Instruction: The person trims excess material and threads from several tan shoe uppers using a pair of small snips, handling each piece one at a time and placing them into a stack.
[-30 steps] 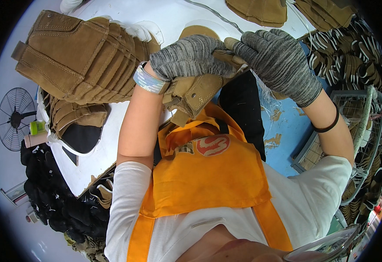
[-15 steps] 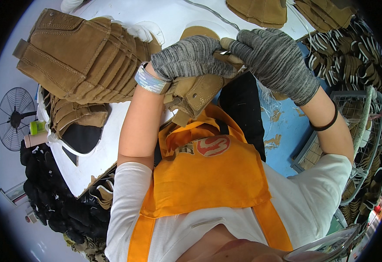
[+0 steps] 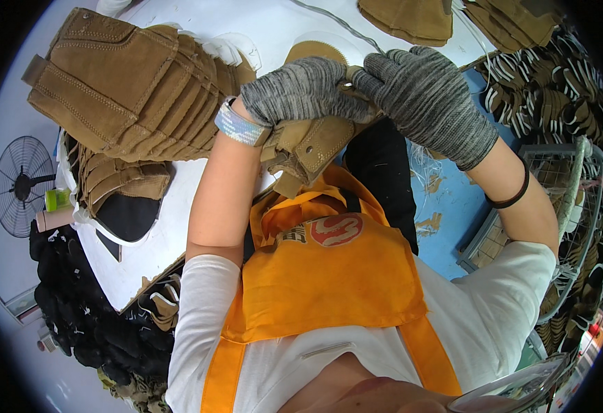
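Observation:
Both hands wear grey knitted gloves. My left hand [image 3: 305,89] is wrapped over a tan suede boot upper [image 3: 323,144], whose loose part with an eyelet hangs below the palm above my apron. My right hand [image 3: 425,100] meets it at the upper's far edge, with fingers closed and bent toward the left fingertips. A small shiny bit shows between the hands; what the right fingers grip is mostly hidden. Just beyond the left hand, a rounded tan piece [image 3: 315,51] lies on the white table [image 3: 267,27].
A tall stack of tan boot uppers [image 3: 115,82] stands left on the table, with more uppers [image 3: 408,20] at the far edge. Wire baskets [image 3: 570,165] and many shoe parts [image 3: 556,89] crowd the right. A fan [image 3: 22,177] and a black pile [image 3: 101,316] are at left.
My right hand has shifted slightly and turned a little at the upper's edge. Less of the shiny bit shows between the hands. The left hand keeps its hold.

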Tool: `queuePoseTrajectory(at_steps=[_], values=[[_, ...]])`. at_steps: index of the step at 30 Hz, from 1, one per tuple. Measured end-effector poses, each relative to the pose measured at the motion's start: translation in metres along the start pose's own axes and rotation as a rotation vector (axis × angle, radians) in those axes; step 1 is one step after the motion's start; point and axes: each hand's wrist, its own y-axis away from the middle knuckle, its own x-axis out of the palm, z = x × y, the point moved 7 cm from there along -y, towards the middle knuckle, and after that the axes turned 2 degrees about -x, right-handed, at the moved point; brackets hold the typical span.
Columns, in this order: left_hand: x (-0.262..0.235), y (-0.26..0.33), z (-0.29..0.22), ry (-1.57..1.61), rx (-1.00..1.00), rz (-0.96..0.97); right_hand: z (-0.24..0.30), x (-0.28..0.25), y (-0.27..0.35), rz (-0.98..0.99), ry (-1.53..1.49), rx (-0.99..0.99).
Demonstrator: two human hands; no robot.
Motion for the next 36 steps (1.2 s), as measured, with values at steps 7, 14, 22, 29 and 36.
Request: queuePoseTrajectory(at_steps=[7,14,22,29,36], values=[[-0.001,0.002,-0.009,0.016,0.019,0.051,-0.018,-0.016,0.024,-0.290,-0.086,0.105],[0.001,0.007,-0.014,-0.017,-0.070,0.028,-0.046,0.046,0.086,-0.866,-1.238,0.670],[0.000,0.026,-0.036,-0.091,0.062,-0.129,0.007,0.132,0.083,-0.742,-2.162,0.943],[-0.007,0.061,-0.069,-0.408,0.176,-0.595,0.029,0.059,0.074,-0.718,-1.773,0.561],[0.001,0.063,-0.066,-0.431,0.139,-0.619,0.026,0.061,0.065,-0.799,-1.563,0.597]])
